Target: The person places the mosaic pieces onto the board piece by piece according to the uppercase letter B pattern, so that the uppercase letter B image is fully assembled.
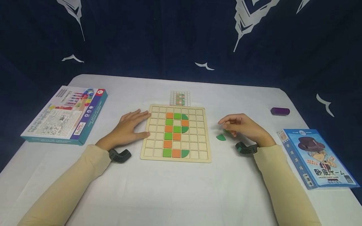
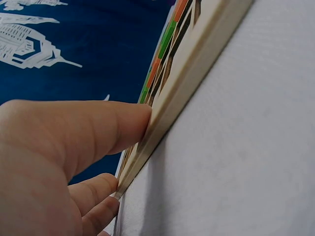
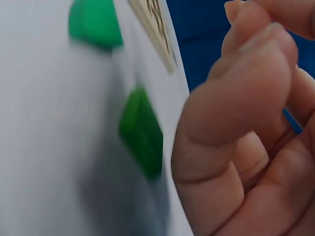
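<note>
A wooden grid board (image 1: 175,161) lies in the middle of the table, bearing orange and light green squares and several dark green quarter-circle pieces. At its left edge rests my left hand (image 1: 127,129), fingers spread, with the thumb (image 2: 130,123) and fingertips touching the rim. To the right of the board my right hand (image 1: 241,125) hovers low with loosely bent fingers and thumb (image 3: 231,108); nothing shows between them. Beneath it are a dark green quarter-circle piece (image 1: 221,137) and a light green piece (image 3: 142,135), partly hidden by the fingers in the head view.
Just beyond the board lies a small pattern card (image 1: 180,98) with a printed coloured grid. A boxed game (image 1: 65,114) sits at the left, a blue game box (image 1: 319,158) at the right. Farther back on the right is a purple cylinder-like object (image 1: 280,111).
</note>
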Available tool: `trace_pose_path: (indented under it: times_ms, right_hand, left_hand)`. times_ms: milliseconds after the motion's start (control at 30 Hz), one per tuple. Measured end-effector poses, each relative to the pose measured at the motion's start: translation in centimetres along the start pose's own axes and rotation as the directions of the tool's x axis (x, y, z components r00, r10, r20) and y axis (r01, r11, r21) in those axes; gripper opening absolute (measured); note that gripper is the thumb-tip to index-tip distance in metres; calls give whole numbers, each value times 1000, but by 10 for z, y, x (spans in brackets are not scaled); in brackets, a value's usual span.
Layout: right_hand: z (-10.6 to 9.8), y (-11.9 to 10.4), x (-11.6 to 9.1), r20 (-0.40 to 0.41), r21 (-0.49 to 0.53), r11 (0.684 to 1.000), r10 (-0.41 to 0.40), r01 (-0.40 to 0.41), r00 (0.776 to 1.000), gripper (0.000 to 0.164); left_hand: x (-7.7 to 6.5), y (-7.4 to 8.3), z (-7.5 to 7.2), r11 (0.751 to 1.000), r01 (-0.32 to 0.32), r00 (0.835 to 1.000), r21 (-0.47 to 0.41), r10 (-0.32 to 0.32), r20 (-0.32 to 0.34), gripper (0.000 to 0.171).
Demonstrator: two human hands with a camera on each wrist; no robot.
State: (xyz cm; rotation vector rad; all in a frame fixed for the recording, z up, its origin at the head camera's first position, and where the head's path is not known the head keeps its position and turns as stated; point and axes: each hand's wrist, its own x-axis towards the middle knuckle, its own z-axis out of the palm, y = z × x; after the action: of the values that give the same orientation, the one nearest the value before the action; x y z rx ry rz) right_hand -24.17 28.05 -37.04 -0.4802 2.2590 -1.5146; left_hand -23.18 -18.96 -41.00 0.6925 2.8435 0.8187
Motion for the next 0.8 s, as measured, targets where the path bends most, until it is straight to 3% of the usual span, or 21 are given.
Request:
trace_pose_path:
  times_ms: [367,667,800]
  right_hand:
    - [-26,23,-13,-115,-43,997,55,-60,992,21]
    - [-32,31,-16,-104,40,998,50,-46,993,23]
    - [-31,29,-16,-105,30,998,66,-63,992,20]
  left_hand:
    - [-1,2,-1,1000,0,1000,-6,0,1,81]
    - [-1,2,-1,1000,-8,1000,-12,8,-7,81]
    - [-1,2,-1,1000,-2,1000,-8,2,-4,81]
